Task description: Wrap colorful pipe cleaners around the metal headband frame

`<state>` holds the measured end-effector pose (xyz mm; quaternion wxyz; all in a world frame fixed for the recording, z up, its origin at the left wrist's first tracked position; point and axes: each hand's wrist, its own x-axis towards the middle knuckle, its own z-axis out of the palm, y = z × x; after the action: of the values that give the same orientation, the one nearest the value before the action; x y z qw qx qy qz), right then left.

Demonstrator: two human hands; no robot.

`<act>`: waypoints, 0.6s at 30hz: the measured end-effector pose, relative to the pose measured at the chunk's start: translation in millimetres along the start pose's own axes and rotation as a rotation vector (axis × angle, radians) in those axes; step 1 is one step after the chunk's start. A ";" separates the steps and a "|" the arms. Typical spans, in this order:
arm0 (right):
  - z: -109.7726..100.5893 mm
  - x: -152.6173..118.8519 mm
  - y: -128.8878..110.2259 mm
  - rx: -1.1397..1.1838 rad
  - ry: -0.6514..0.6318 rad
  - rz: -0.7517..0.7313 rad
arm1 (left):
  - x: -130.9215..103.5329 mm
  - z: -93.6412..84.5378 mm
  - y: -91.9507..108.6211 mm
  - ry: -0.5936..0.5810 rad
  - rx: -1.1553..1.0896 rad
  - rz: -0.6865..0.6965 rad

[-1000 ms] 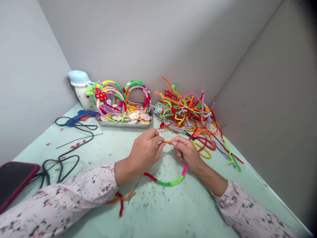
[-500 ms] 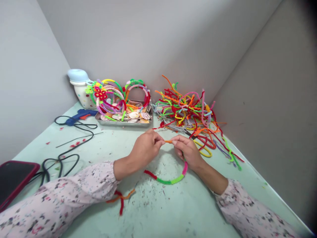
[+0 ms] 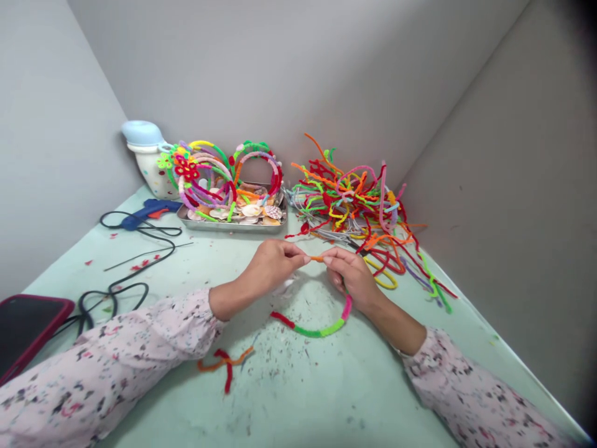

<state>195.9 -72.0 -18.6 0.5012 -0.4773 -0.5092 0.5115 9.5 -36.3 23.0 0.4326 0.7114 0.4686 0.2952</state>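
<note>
Between my two hands, over the middle of the table, runs the orange end of a curved headband (image 3: 321, 331) wrapped in red, green, light green and pink pipe cleaner. My left hand (image 3: 270, 267) pinches the tip of the orange part with thumb and fingertips. On its other side, my right hand (image 3: 352, 277) grips the band with closed fingers, which hide the stretch between orange and pink. The red end hangs free at the left of the curve. Loose orange and red pipe cleaner pieces (image 3: 226, 364) lie near my left sleeve.
A metal tray (image 3: 233, 227) of shells with several finished headbands stands at the back. Right of it sprawls a pipe cleaner heap (image 3: 349, 193). At left are a blue glue gun (image 3: 152, 211), its black cable, a white cup (image 3: 152, 165) and a red-cased phone (image 3: 32, 330).
The whole scene sits slightly higher as the view shifts. My left hand has turned a little around the orange end; both hands keep their hold on the headband.
</note>
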 end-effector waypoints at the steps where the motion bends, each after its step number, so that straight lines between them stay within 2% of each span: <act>1: 0.0 0.1 0.3 0.006 -0.001 0.002 | 0.2 -0.2 0.7 0.000 0.008 -0.008; 5: -0.2 -0.4 0.8 -0.008 -0.009 0.007 | 3.1 -1.6 0.1 -0.059 -0.050 -0.128; 14: 0.7 -1.3 -2.8 -0.048 -0.030 0.010 | 7.9 -6.3 -7.5 -0.332 -0.480 -0.335; 18: 0.5 -1.7 -2.7 -0.038 -0.049 0.004 | 7.3 -8.3 -2.5 -0.370 -0.601 -0.479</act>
<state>195.6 -73.8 -16.0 0.4785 -0.4752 -0.5300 0.5142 4.4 -26.2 24.7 0.7537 0.4660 0.4282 0.1773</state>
